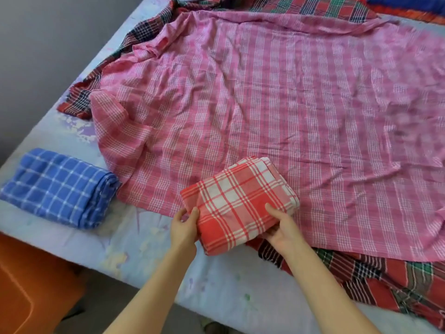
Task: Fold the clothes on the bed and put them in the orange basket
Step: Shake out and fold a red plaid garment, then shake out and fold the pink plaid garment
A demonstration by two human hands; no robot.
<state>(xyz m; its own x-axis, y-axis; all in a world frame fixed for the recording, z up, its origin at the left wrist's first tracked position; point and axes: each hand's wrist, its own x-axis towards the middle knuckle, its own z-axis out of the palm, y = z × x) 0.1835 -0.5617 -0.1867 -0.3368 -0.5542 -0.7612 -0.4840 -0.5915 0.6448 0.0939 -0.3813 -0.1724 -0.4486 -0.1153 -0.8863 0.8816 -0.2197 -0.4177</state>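
Red-and-white checked cotton cloth (238, 206), folded into a thick rectangular bundle, sits at the near edge of the large pink checked sheet (277, 104). That sheet lies spread and wrinkled over most of the pale lilac bed (149, 256).

I read both hands as gripping this bundle.
- Left hand (184, 227): thumb on the top face, fingers curled round the bundle's left edge.
- Right hand (281, 227): thumb pressed on the top face, fingers tucked under the near right corner.

I cannot tell whether the bundle rests on the sheet or is lifted just above it.

Blue-and-white checked cloth (57, 189), folded into a rectangle, lies on the bed to the left. It is well apart from the hands and just beside the pink sheet's edge.

Orange plastic basket (29, 280) stands at the lower left, beside the bed and below its edge. Only part of it is in view.

Dark red, green and black plaid cloth (385, 280) lies unfolded under the pink sheet. It shows at the near right and along the far left.
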